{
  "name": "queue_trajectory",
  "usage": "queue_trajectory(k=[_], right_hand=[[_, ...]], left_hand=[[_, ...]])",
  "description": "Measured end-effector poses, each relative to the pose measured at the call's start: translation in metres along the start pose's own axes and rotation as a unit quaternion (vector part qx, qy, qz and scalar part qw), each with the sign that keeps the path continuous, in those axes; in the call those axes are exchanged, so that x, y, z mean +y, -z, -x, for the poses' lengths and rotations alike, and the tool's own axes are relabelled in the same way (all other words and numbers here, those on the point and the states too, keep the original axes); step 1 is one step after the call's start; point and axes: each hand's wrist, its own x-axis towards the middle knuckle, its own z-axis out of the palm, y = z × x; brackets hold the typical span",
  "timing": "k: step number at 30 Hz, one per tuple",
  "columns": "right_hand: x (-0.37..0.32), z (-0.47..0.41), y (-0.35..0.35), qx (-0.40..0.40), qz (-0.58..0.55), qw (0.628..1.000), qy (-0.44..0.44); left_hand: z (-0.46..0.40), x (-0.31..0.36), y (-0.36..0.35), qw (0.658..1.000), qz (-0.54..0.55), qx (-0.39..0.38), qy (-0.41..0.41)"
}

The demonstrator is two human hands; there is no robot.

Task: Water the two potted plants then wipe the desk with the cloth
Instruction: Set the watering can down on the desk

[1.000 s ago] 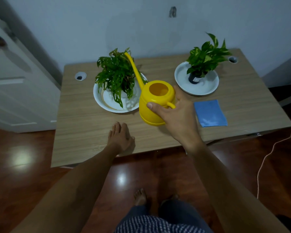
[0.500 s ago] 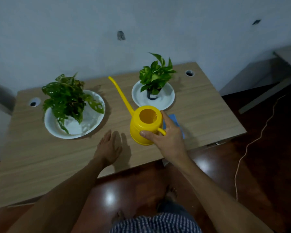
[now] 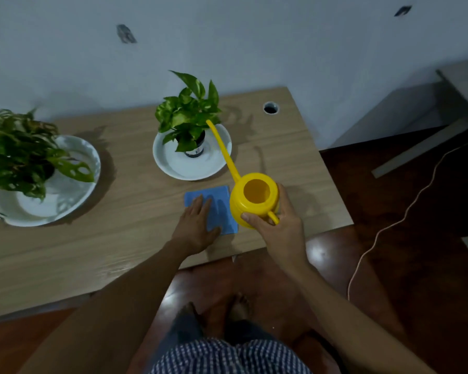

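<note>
My right hand (image 3: 277, 233) grips the handle of a yellow watering can (image 3: 254, 201), held above the desk's right front part. Its long spout (image 3: 222, 147) reaches up to the leaves of the right potted plant (image 3: 188, 117), which stands in a small dark pot on a white saucer (image 3: 173, 163). The left potted plant (image 3: 19, 155) sits in a wider white dish (image 3: 73, 195) at the left edge of view. My left hand (image 3: 196, 225) lies flat, fingers apart, on the left part of the blue cloth (image 3: 219, 206) on the wooden desk (image 3: 135, 217).
A round cable hole (image 3: 270, 107) is near the desk's back right corner. The wall runs right behind the desk. A pale cord (image 3: 389, 225) trails across the dark floor to the right. My legs and feet (image 3: 214, 314) are below the desk's front edge.
The watering can has swung right, its spout now at the right plant instead of between the plants. My left hand has slid right from bare desk onto the blue cloth.
</note>
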Motion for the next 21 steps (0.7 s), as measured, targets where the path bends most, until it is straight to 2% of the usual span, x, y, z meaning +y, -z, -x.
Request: queue_trajectory(k=[7,16,21], right_hand=[[0.051,-0.032,0.035,0.057,0.032,0.997,-0.041],[0.096,-0.063,0.041,0.085,-0.018,0.992,-0.092],[0.11,-0.071,0.042,0.089,-0.016,0.99,-0.111]], left_hand=[[-0.051,0.048,-0.022,0.998,-0.027,-0.04,-0.042],[-0.09,0.06,-0.053,0.992,-0.076,-0.07,-0.067],[-0.093,0.061,-0.061,0.993,-0.073,-0.057,-0.073]])
